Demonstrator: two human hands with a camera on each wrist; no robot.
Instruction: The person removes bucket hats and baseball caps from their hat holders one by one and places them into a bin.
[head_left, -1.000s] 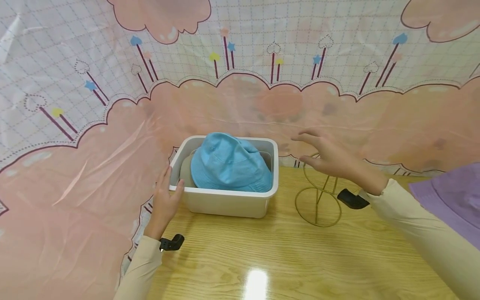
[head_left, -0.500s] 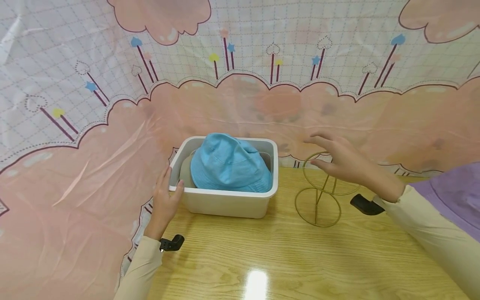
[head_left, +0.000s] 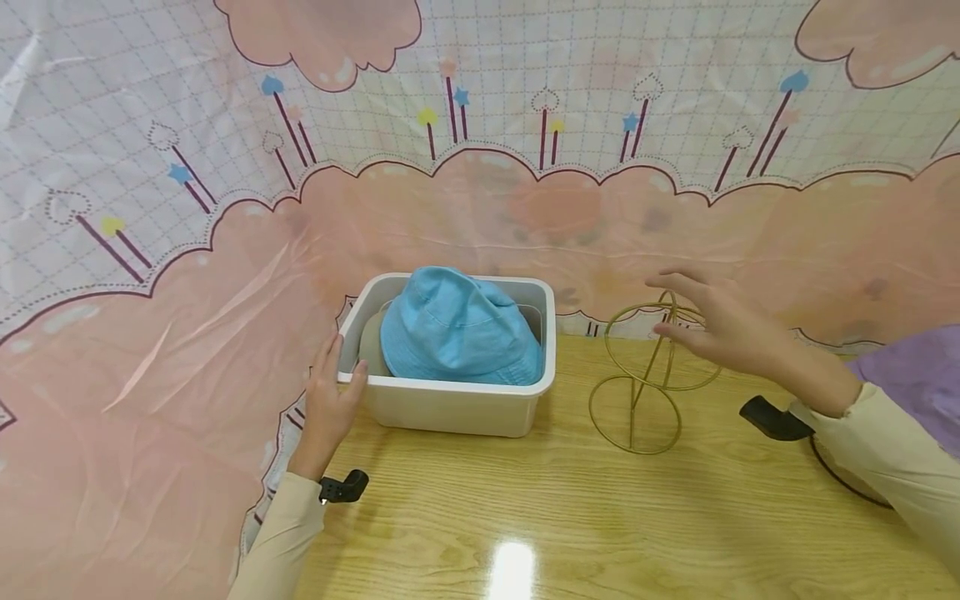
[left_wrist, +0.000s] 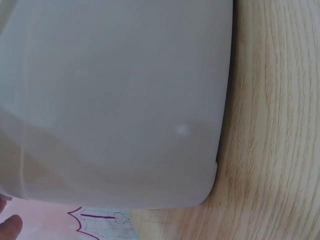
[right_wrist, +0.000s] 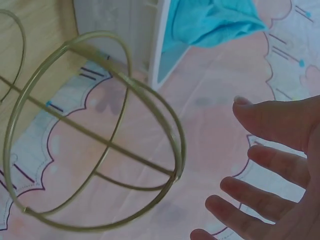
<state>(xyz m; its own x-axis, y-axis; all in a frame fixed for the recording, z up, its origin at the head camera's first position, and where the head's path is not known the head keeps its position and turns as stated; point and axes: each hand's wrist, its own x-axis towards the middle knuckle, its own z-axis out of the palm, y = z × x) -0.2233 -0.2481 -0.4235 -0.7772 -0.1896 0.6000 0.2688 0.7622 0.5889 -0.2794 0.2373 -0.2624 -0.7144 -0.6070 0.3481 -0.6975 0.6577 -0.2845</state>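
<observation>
My left hand rests at the front left corner of a white plastic bin, fingers straight along its left side and thumb over the front rim. In the bin lies a light blue bucket hat, on top of a beige hat that is mostly hidden. My right hand hovers with spread fingers and nothing in them, beside the top of a gold wire stand. In the right wrist view the rounded wire top stands bare, apart from the fingertips.
A purple hat is at the right edge, partly behind the right sleeve. Below it a dark curved rim shows on the wooden table. A printed pink and white cloth hangs behind and along the left.
My right hand has moved right, from left of the wire stand's top to its right side, uncovering more of the stand. The left hand, bin and blue hat have stayed put.
</observation>
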